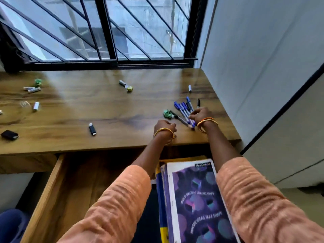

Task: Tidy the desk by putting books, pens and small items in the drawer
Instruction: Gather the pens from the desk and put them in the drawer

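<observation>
Right hand (pixel 199 114) pinches the fanned pens (pixel 184 111) at desk (pixel 105 111) right, left hand (pixel 164 127) curled empty beside; square the bundle first, then lift into the open drawer (pixel 87 181)

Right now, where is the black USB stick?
In the head view, the black USB stick lies on the desk near its front edge, left of the left hand, above the open drawer.

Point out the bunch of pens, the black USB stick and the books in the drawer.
bunch of pens (pixel 184 109): head view, on the blue caps.
black USB stick (pixel 92 129): head view, mid-body.
books (pixel 196 199): head view, top purple cover.
</observation>
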